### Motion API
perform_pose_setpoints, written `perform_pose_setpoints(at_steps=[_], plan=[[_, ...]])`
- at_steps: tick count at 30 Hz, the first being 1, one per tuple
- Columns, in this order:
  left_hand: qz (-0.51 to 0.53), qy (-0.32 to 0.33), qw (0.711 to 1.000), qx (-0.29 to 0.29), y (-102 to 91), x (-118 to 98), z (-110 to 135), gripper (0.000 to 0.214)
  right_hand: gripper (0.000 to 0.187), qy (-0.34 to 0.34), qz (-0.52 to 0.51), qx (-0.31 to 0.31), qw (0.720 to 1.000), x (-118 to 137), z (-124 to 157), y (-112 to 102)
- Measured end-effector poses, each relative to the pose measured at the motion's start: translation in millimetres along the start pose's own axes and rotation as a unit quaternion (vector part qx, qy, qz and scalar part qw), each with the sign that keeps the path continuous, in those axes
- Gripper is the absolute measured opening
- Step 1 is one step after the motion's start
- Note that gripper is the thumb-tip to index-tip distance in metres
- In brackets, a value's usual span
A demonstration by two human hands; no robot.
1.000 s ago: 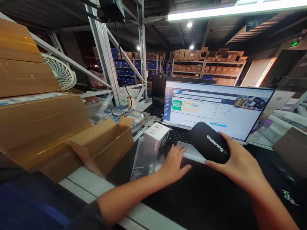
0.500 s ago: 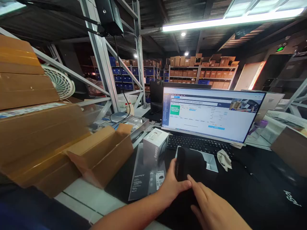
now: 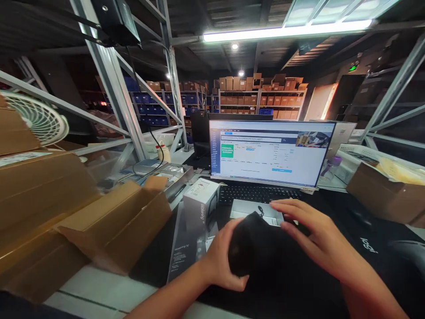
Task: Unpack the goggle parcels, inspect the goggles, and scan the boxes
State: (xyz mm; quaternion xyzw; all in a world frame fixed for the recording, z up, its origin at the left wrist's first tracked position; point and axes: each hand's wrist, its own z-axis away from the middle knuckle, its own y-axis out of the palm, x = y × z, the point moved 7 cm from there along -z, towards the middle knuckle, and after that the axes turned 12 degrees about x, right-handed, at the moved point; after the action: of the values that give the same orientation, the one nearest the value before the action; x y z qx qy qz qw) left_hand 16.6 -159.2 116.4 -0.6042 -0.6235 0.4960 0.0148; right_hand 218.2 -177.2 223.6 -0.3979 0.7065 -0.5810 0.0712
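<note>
My left hand [image 3: 224,257] is wrapped round a black pouch-like item [image 3: 244,246], whose exact kind I cannot make out against the dark mat. Behind it lies an open white box [image 3: 242,208], with a small black cord [image 3: 261,212] inside. My right hand [image 3: 310,226] has its fingers stretched and apart. Its fingertips are at the right end of the white box; whether they touch it is unclear. Left of the hands, a grey-and-white product box [image 3: 199,204] stands upright on a larger flat grey box [image 3: 181,252].
An open cardboard carton [image 3: 126,230] stands left, beside stacked cartons [image 3: 40,199]. A keyboard [image 3: 245,193] and a lit monitor [image 3: 265,153] are behind the white box. Another carton [image 3: 381,190] stands right, past the black desk mat [image 3: 372,261].
My right hand has left the black item and moved forward and right to the white box. The black item has tilted in my left hand, uncovering the cord. The view has swung right.
</note>
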Motion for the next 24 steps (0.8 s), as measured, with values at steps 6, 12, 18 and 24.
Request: perform_pose_setpoints(at_steps=[6, 12, 18, 24], plan=[[-0.062, 0.012, 0.997, 0.048, 9.3, -2.5, -3.4, 0.110, 0.022, 0.088, 0.195, 0.148, 0.966, 7.5, -17.5, 30.7], [-0.047, -0.126, 0.991, 0.005, 1.1, 15.8, -8.1, 0.095, 0.026, 0.087, 0.278, 0.140, 0.946, 13.9, -1.7, 26.3], [0.029, -0.142, 0.989, -0.008, 2.3, 19.0, -9.3, 0.091, 0.028, 0.061, 0.297, 0.257, 0.917, 27.3, 9.0, 59.9], [0.095, -0.115, 0.989, -0.022, 3.1, 9.4, -10.2, 0.087, 0.026, 0.031, 0.297, 0.268, 0.916, 38.8, 30.8, 65.8]])
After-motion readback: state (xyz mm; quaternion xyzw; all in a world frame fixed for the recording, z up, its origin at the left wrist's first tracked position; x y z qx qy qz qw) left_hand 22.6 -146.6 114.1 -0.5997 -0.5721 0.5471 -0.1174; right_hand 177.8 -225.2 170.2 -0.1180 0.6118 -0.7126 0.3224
